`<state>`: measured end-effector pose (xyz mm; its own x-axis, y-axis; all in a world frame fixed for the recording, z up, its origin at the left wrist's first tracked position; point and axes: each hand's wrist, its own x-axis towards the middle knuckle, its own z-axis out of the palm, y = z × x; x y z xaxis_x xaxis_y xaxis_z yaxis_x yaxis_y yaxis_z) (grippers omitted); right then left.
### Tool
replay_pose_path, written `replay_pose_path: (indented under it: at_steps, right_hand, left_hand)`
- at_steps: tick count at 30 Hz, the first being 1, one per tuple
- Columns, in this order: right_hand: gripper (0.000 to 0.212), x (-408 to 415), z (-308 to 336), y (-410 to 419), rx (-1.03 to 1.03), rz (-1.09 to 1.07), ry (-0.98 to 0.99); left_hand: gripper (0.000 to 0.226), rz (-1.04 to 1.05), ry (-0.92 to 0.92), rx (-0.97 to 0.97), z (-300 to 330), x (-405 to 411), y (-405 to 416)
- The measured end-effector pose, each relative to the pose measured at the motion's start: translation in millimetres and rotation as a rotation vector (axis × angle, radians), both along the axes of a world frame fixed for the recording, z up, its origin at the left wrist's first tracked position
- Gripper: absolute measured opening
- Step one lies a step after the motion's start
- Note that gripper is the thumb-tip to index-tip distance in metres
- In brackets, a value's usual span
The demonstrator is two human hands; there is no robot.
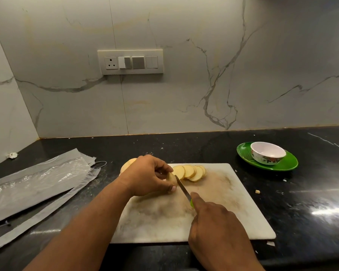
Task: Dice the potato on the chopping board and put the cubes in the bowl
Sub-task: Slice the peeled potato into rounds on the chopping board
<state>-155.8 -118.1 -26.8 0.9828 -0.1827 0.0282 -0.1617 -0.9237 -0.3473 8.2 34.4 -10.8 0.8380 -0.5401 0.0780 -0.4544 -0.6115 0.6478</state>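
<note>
We find ourselves in a home kitchen. We note a black stone countertop (311, 192) meeting a marble-veined wall (184, 94) in a corner, with a switch and socket panel (130, 62) set into it. A white chopping board (233, 208) carries potato slices (190, 172), and a floral bowl (268, 153) sits on a green plate (290, 163) nearby.

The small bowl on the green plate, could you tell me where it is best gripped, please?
Pinch the bowl at its near rim from above: it stands upright and open, its flared rim is clear all round, and the green plate crowds its base.
</note>
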Motion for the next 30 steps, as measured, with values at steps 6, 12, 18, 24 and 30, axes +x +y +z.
replay_pose_path:
  at_steps: [6,12,18,24,30]
  right_hand:
    - [0.061,1,-4,1,-0.003,0.013,-0.136]
    - [0.056,2,-11,6,0.056,0.032,-0.286]
    - [0.054,-1,-7,8,0.053,0.037,-0.354]
    - [0.055,-2,2,12,0.033,0.052,-0.378]
    - [0.056,0,3,18,0.026,0.072,-0.338]
  left_hand:
    - [0.06,0.079,-0.076,-0.228,-27,-23,4]
    - [0.053,0.164,-0.039,-0.342,-38,-30,20]
    - [0.053,0.203,0.022,-0.388,-40,-32,23]
    - [0.056,0.207,0.062,-0.412,-42,-29,24]
    - [0.064,0.203,0.07,-0.408,-42,-28,25]
